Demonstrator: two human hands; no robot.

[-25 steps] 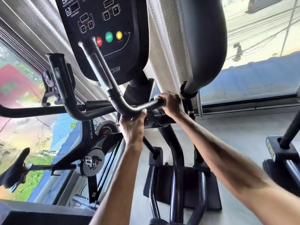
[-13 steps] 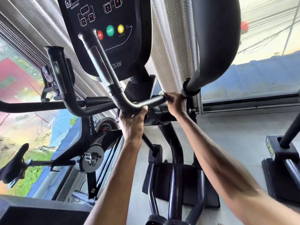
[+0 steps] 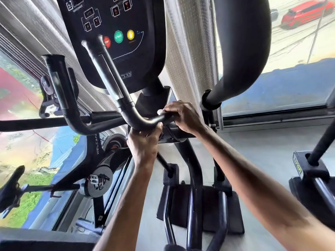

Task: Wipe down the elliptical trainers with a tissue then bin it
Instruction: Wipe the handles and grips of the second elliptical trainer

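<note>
Elliptical trainer (image 3: 116, 57) handlebar (image 3: 108, 84), held at 2 spots.
Gripping its bend from below with left hand (image 3: 145, 142); clamping white tissue (image 3: 160, 111) over the bar end with right hand (image 3: 183, 115).

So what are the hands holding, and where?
Both grip the elliptical's black handlebar: the left hand at its lower bend, the right hand just beside it, with a white tissue peeking out under it.

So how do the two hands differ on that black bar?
The left hand grips the handlebar from below at its bend; the right hand curls over the bar's end from above. A white scrap, likely the tissue, peeks from the right hand; none shows in the left. Both clasp the same bar.
</note>
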